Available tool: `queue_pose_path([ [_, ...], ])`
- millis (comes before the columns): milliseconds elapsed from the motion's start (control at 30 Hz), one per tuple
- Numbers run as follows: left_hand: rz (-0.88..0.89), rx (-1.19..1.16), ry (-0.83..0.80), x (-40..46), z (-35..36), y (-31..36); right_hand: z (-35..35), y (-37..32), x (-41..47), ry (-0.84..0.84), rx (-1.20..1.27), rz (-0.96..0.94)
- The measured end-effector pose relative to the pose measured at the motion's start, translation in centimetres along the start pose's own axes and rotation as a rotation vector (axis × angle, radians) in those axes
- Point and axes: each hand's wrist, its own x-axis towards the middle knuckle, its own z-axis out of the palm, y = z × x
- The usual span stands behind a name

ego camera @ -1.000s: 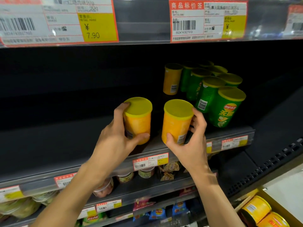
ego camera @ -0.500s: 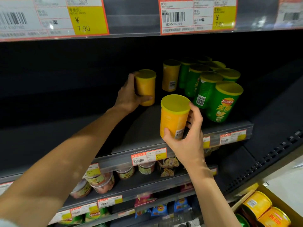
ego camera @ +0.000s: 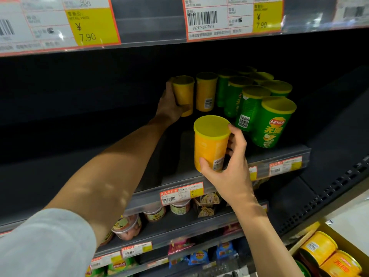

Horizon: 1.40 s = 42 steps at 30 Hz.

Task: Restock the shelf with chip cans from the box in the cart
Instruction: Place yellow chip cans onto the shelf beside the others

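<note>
The dark shelf (ego camera: pixel 229 156) runs across the view, its back wall lost in shadow. Green chip cans (ego camera: pixel 273 122) stand in rows toward its right end; the rear ones are dim and hard to count. At the lower right corner of the view the box (ego camera: pixel 347 234) is cut off by the frame, with yellow cans (ego camera: pixel 318 247) lying inside it. The left hand (ego camera: pixel 169 104) reaches deep toward the shelf's back and grips a yellow can (ego camera: pixel 182 92), thumb across its lower front, the other fingers hidden behind it; it is just beside another yellow can standing by the green rows (ego camera: pixel 205 92). Whether the gripped can rests on the shelf cannot be told. The right hand (ego camera: pixel 229 172) holds a second yellow can (ego camera: pixel 211 140) near the shelf's front edge, thumb in front, fingers curled round its right side, its base hidden by the palm.
</note>
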Motion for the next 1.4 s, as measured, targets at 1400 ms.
queue_pose_path([
  [1400, 0.389, 0.663, -0.541, -21.8, -6.7, 2.9, 0.7, 1.8, 8.8, 0.018, -0.178, 0.158],
])
